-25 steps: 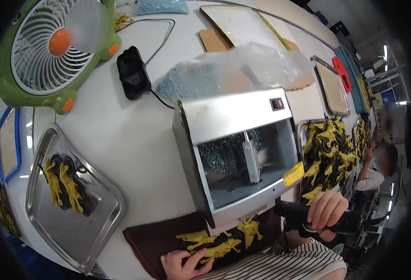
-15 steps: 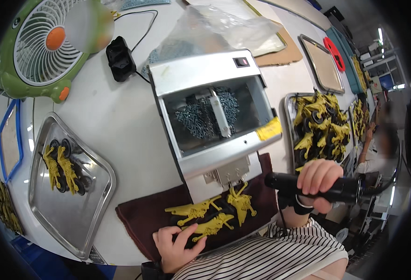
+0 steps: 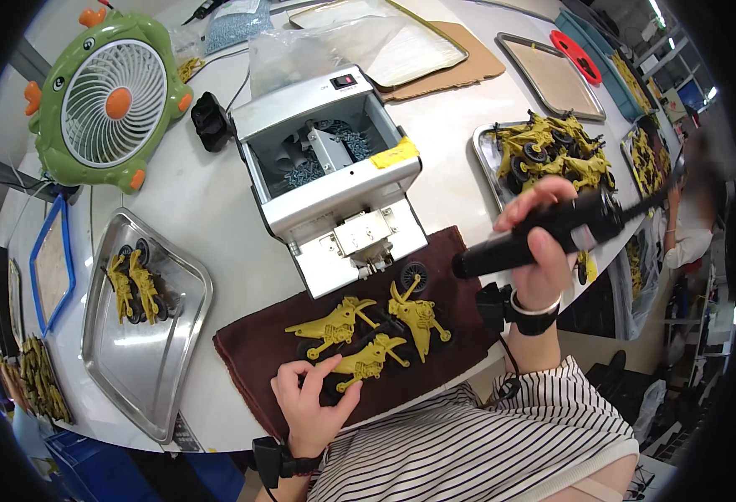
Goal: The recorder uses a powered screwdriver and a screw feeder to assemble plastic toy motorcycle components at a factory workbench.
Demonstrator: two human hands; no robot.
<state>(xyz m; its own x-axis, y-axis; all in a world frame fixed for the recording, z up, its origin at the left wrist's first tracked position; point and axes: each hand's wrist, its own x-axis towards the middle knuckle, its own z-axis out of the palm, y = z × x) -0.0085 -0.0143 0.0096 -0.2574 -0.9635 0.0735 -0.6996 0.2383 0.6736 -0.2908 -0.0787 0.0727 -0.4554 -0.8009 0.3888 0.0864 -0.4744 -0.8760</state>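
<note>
My right hand (image 3: 544,263) is wrapped round a black electric screwdriver (image 3: 544,233), its narrow end pointing left over the cloth and its cord running off to the upper right. Thumb and fingers of my left hand (image 3: 311,408) grip a yellow toy motorcycle (image 3: 371,357) lying on the dark red cloth (image 3: 255,360). A second yellow motorcycle (image 3: 331,325) lies just above it, and a third (image 3: 419,318) to its right. A black wheel (image 3: 414,276) shows above the third one.
Beyond the cloth stands a metal screw feeder (image 3: 322,180) full of small screws. A steel tray (image 3: 146,368) at left bears yellow motorcycles; another tray (image 3: 487,167) at right is heaped with them. A green fan (image 3: 117,102) stands at far left. Another person (image 3: 694,201) is at far right.
My right hand and the screwdriver have risen, the screwdriver's cord end tilting upward. My left hand stays on the same motorcycle. The whole view has shifted, with more of the fan now showing.
</note>
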